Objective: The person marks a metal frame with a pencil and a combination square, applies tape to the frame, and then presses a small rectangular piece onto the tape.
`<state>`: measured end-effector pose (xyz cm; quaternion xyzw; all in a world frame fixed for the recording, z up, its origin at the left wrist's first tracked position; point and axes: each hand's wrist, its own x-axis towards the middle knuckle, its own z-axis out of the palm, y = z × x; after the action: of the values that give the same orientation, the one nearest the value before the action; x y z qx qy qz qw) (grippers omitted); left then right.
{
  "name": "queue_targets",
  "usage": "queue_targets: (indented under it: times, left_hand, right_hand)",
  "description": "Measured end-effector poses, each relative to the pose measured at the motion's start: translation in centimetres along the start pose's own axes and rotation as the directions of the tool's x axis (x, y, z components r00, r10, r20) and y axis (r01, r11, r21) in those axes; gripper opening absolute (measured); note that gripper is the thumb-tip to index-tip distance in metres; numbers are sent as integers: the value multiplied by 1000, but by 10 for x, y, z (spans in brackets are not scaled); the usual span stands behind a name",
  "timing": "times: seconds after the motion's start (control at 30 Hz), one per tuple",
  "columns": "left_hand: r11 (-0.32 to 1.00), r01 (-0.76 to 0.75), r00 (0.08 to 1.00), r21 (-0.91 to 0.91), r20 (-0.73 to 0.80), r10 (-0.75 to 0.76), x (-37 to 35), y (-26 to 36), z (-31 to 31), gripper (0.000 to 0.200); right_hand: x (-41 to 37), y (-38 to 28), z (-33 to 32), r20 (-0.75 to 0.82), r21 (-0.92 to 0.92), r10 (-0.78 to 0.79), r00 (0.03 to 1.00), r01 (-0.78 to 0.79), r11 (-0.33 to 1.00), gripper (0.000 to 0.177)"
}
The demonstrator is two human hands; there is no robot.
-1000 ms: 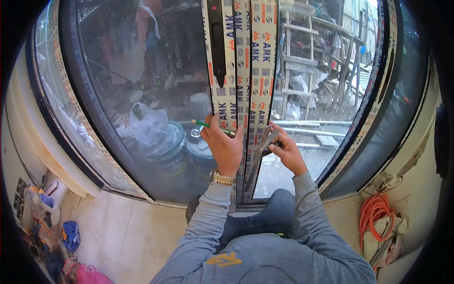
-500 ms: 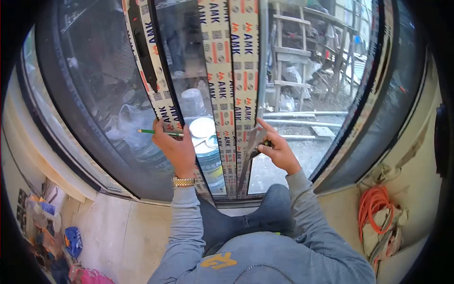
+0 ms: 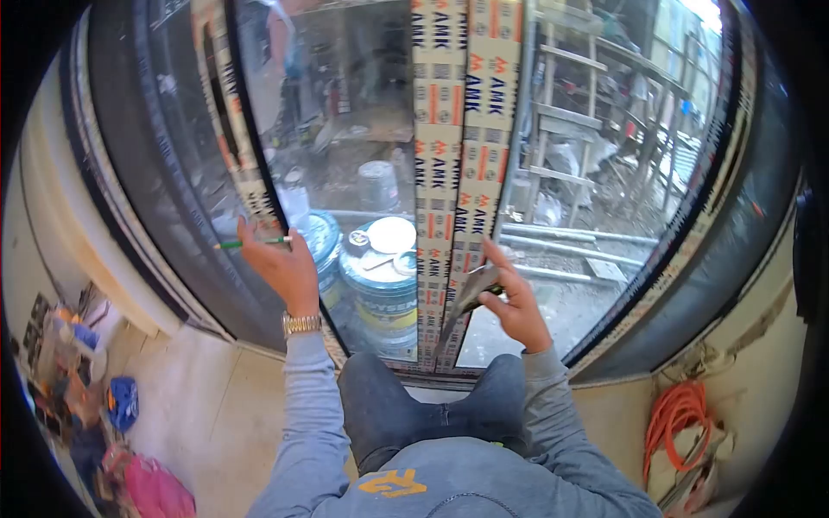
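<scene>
A seated person in a grey long-sleeved top and dark trousers faces glass panels whose frames are covered in "AMK" tape. The left hand (image 3: 282, 269), with a gold-coloured watch (image 3: 301, 324) at its wrist, is at the lower part of the left frame (image 3: 229, 112); its fingers are curled, grasping 1 green pencil (image 3: 229, 245) that points left. The right hand (image 3: 518, 306) has its fingers closed around a flat grey metal tool (image 3: 471, 296), which slants down to the left across the lower part of the centre frame (image 3: 458, 129). Its index finger reaches up beside that frame.

Beyond the glass, between the 2 frames, a lidded bucket (image 3: 380, 302) stands near; farther right are a wooden ladder (image 3: 566, 116) and long pipes (image 3: 570, 234). On the near side, an orange hose (image 3: 678, 423) lies coiled at right; a blue item (image 3: 123, 404) and a pink item (image 3: 155, 488) are on the left.
</scene>
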<state>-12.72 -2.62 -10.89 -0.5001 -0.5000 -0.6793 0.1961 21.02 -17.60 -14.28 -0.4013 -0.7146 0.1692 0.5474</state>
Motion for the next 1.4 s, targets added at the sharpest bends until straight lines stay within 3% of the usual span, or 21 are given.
queue_targets:
  times: [0.03, 0.1, 0.13, 0.17, 0.23, 0.33, 0.4, 0.47, 0.57, 0.63, 0.67, 0.73, 0.87, 0.93, 1.03, 1.13, 1.2, 1.4]
  left_hand:
    - [1000, -10, 1000, -23, 14, 10, -2, 14, 2, 79]
    - [947, -60, 976, -315, 179, 121, -16, 45, 7, 77]
    - [930, -111, 960, -350, 205, 192, -21, 56, 14, 77]
    - [929, -110, 961, -353, 200, 190, -23, 67, 19, 77]
    - [938, -256, 959, -233, 60, 277, -13, 77, 25, 79]
    - [980, 94, 988, -174, -101, -113, 19, 26, 28, 80]
    - [952, 248, 954, -180, -123, -272, 29, -23, 34, 84]
    - [965, 225, 966, -133, -100, -239, 19, -40, 37, 81]
    - [964, 255, 966, -80, -18, -257, 13, -33, 26, 65]
    - [989, 141, 982, 43, -134, -134, 10, -35, 30, 58]
    - [988, 146, 982, 46, -124, -139, 8, -39, 32, 58]
    - [917, 373, 920, -144, -71, -385, 13, -46, 37, 58]
    - [928, 328, 942, -177, -15, -336, 0, -38, 25, 59]
    - [894, 347, 937, -284, 61, -344, -12, -22, 21, 60]
    - [928, 293, 954, -231, 135, -268, -32, 6, 13, 60]
    - [938, 265, 950, -222, 225, -216, -44, 29, 2, 69]
    - [916, 258, 942, -307, 291, -167, -53, 40, 3, 80]
    - [920, 208, 932, -332, 352, -84, -74, 78, 8, 85]
  right_hand:
    - [2, -15, 3, 28, 89, 87, 996, -89, 992, 17]
    - [6, -4, 5, 66, 3, 26, 997, -26, 1000, 15]
    - [5, -2, 6, 62, -3, 29, 998, -29, 1000, 15]
    - [7, 0, 8, 55, 5, 33, 998, -34, 999, 15]
    - [16, -1, 11, 73, 21, 10, 997, -12, 1000, 15]
    - [11, 10, 12, -144, -267, -77, 987, 36, 963, 14]
    - [14, 7, 13, -141, -148, -28, 990, 7, 989, 13]
    - [15, 9, 15, -162, -27, 7, 987, -11, 1000, 12]
    - [13, 18, 11, -127, -85, -34, 991, 24, 996, 16]
    - [13, 15, 10, -121, -40, -2, 993, -3, 999, 9]
    - [12, 12, 8, -115, 37, 33, 993, -29, 999, 10]
    - [14, 11, 4, -120, 111, 64, 991, -51, 993, 11]
    - [13, 15, 6, -138, 55, 72, 988, -65, 996, 14]
    - [14, 16, 6, -153, 66, 83, 985, -73, 995, 14]
    - [12, 18, 9, -155, 95, 91, 984, -77, 993, 14]
    - [11, 22, 10, -169, 203, 126, 977, -91, 975, 14]
    - [11, 21, 11, -169, 196, 128, 977, -94, 976, 14]
    - [8, 13, 9, -194, 116, 95, 976, -73, 991, 14]
